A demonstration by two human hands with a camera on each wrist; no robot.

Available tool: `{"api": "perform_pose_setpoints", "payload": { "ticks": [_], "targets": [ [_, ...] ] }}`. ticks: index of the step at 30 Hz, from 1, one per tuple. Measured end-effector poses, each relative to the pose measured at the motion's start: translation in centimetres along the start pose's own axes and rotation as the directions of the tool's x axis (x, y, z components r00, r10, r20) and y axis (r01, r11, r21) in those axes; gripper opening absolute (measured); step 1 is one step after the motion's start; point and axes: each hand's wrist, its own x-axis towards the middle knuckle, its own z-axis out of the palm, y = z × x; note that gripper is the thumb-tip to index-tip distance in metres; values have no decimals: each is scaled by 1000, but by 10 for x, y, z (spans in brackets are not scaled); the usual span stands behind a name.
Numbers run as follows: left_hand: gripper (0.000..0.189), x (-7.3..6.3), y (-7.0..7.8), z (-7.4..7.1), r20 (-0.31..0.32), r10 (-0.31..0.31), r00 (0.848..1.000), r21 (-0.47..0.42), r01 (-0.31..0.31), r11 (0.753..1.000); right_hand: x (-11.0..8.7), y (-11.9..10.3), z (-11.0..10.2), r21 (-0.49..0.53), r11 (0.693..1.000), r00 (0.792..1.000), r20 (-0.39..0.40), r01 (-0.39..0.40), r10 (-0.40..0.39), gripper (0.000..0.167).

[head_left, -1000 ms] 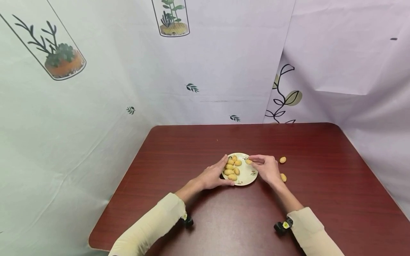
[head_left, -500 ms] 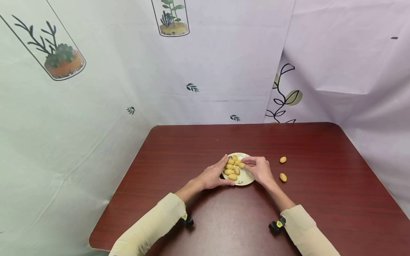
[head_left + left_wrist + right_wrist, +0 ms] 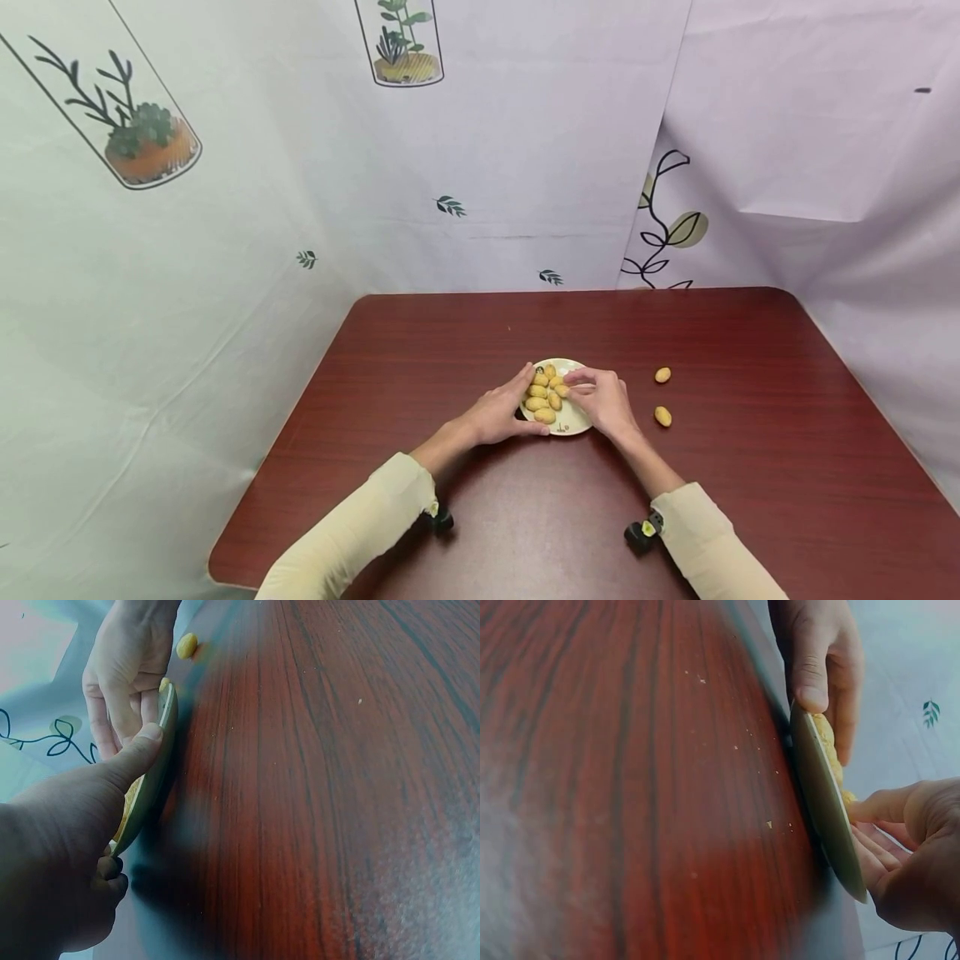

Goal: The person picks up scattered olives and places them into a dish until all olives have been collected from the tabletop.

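A small pale plate (image 3: 576,422) with a printed rim pattern holds several yellow, oval, rough-skinned pieces (image 3: 544,415), grouped on its left side. My left hand (image 3: 495,415) grips the plate's left edge, its thumb at the near rim and its fingers along the far left. Over the plate, my right hand (image 3: 606,403) pinches one yellow oval piece (image 3: 561,390) between thumb and fingers, right beside the group. In the right wrist view, that thumb comes down close by the plate (image 3: 826,802), seen edge-on. The right hand covers the plate's right part in the head view.
Two loose yellow oval pieces, a far one (image 3: 663,375) and a nearer one (image 3: 663,416), lie on the dark red wooden table (image 3: 735,467) right of the plate. Small crumbs (image 3: 769,824) dot the tabletop. A printed white cloth (image 3: 495,167) hangs behind.
My right hand has moved left across the plate with its yellow piece, bringing it up against the group. The left hand and plate have stayed put.
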Motion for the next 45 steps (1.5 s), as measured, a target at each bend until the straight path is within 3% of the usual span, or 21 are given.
{"api": "perform_pose_setpoints", "payload": {
  "ticks": [17,27,37,45],
  "targets": [
    [113,1,-2,1,4,4,1000,5,-4,1000,-2,3,4,-95,990,992,-64,102,-108,14],
    [113,1,-3,2,4,7,1000,1,-7,1000,-4,4,1,-101,990,993,-61,99,-105,15],
    [113,1,-3,2,6,4,1000,5,-4,1000,-7,3,-15,-29,998,993,-98,62,-65,20],
    [114,2,-3,2,15,-11,1000,-3,11,1000,-12,8,-38,118,991,992,-115,62,-49,43]
  ]
}}
